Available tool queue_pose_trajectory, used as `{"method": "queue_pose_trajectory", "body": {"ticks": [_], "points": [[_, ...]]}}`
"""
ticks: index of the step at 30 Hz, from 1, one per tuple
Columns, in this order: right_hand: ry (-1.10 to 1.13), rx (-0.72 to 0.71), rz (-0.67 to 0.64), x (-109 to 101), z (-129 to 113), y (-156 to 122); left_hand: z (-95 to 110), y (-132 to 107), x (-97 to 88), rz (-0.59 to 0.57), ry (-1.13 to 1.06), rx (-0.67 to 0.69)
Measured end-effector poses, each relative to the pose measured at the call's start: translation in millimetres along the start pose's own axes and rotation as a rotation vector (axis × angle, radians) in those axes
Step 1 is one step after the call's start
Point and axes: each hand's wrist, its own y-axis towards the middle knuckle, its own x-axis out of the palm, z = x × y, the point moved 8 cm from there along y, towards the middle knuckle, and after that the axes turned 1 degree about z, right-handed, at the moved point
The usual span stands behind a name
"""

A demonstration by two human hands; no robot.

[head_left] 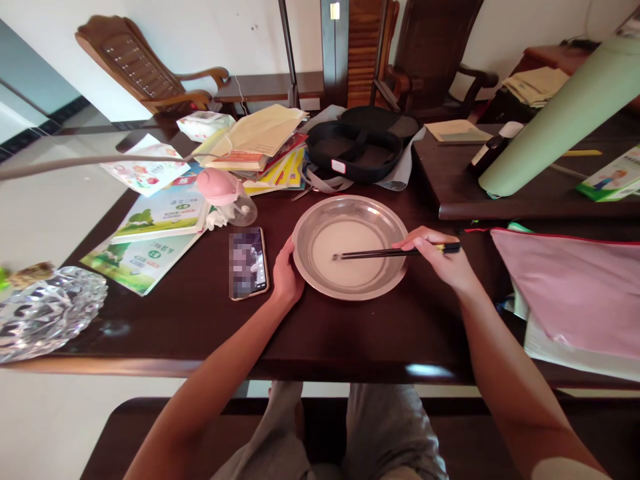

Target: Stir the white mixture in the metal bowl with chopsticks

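Observation:
A shallow round metal basin [350, 288] stands on the dark table, with a whitish, cloudy liquid [345, 233] in it. My left hand [289, 277] grips the basin's left rim; the thumb shows and the other fingers are mostly hidden behind the edge. Over the right rim, my right hand [435, 252] is closed around a pair of black chopsticks [375, 253] with gold bands near their upper ends. They point left, nearly level, and their tips reach the liquid near the middle of the basin.
Left of the basin lie a lit phone [257, 263], a pink-capped bottle [225, 193] and booklets [145, 257]. A glass dish [55, 310] sits far left. Behind are stacked books [265, 143] and a black case [355, 150]. At right are a pink pouch [575, 280] and a green cylinder [555, 113].

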Motion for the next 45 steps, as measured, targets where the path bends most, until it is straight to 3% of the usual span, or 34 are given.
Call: {"method": "queue_pose_trajectory", "body": {"ticks": [6,8,13,15,20,23,27,29,34,37,41,43,45], "points": [[0.09,-0.028,0.275,-34.9,3.0,-2.3,-0.6,0.4,-0.7,-0.005,0.023,-0.001],[0.129,-0.02,0.241,-31.3,3.5,-2.1,-0.4,0.2,-0.6,0.001,0.019,-0.002],[0.02,-0.005,-0.005,0.9,-1.8,0.1,0.6,-0.1,0.5,-0.003,0.011,0.003],[-0.034,-0.01,0.019,-2.4,-2.0,0.9,0.7,-0.2,0.3,-0.002,0.01,0.003],[0.081,-0.036,0.282,-36.9,2.1,-2.2,0.9,-0.8,0.9,-0.002,0.021,0.002],[0.124,-0.018,0.195,-26.7,2.9,-1.5,0.8,-0.9,1.6,-0.004,0.02,0.004],[0.005,-0.003,0.017,-2.1,-0.6,0.9,0.2,-0.5,0.1,0.014,0.01,0.006],[-0.048,-0.009,0.044,-5.4,-0.7,1.8,0.4,-0.5,0.3,0.013,0.01,0.007],[0.069,-0.024,0.32,-39.9,5.2,-2.2,1.7,-1.1,2.6,-0.005,-0.002,0.008],[0.14,-0.023,0.229,-29.0,4.3,-1.5,1.2,-1.0,2.1,-0.009,0.006,0.004],[0.019,-0.004,0.032,-1.8,-1.1,0.8,-0.6,0.3,-0.5,0.001,0.016,-0.001],[-0.044,-0.014,0.042,-3.6,-2.0,1.5,-1.0,0.7,-1.3,0.005,0.017,0.001],[-0.038,-0.021,0.153,-18.6,-0.3,1.1,-0.5,0.7,-0.6,0.0,0.016,0.007]]}}
